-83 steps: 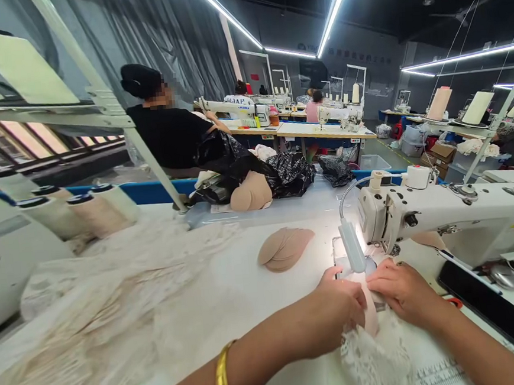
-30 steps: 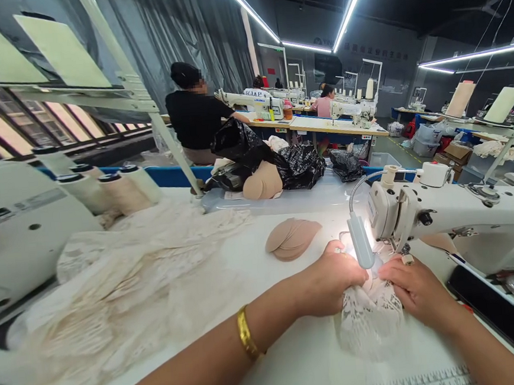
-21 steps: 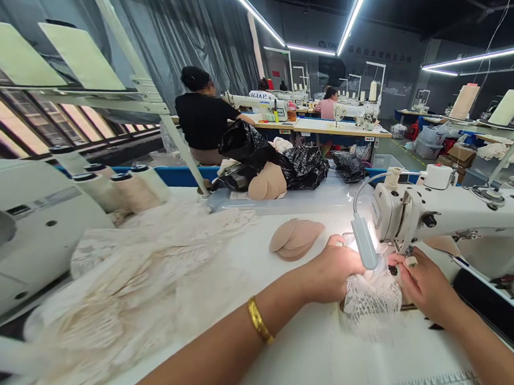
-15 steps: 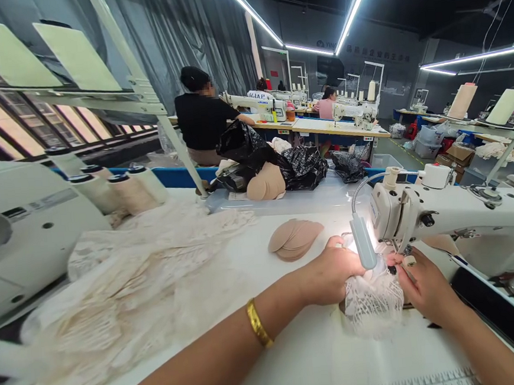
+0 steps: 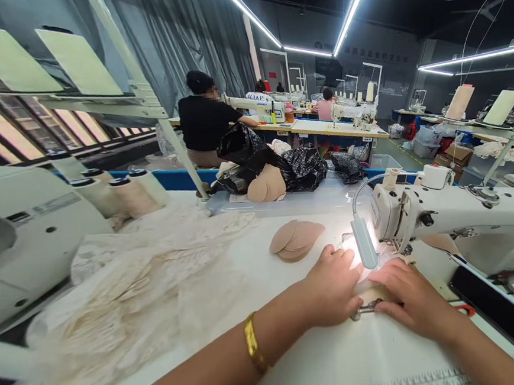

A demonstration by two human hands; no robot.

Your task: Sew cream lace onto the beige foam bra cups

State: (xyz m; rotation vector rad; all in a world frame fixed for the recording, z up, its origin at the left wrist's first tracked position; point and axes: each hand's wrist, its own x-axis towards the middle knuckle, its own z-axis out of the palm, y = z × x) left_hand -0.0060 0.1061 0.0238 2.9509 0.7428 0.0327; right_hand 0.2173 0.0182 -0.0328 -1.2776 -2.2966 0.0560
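Observation:
My left hand [image 5: 334, 286] is closed over the left side of a sheer white fabric piece [image 5: 374, 267] in front of the needle area of a white sewing machine [image 5: 445, 204]. My right hand [image 5: 410, 296] holds the right side of it, fingers reaching forward over the cloth and the thumb lower down. A grey lamp head [image 5: 364, 243] lights the cloth and hides part of it. Between my thumbs a small metal part [image 5: 365, 310] shows at the table. Left of my hands lies a stack of beige oval pads [image 5: 297, 240].
White lace fabric [image 5: 153, 295] spreads across the table's left side, near thread cones [image 5: 135, 193]. A phone [image 5: 502, 312] lies right of my right hand, and a ruler [image 5: 388, 384] runs along the front. Black plastic bags [image 5: 304, 168] stand behind. A person [image 5: 207, 122] sits further back.
My right hand has left its pinch near the needle and stretched its fingers over the cloth. My left hand has turned more palm-down. The lace hanging towards me is out of sight.

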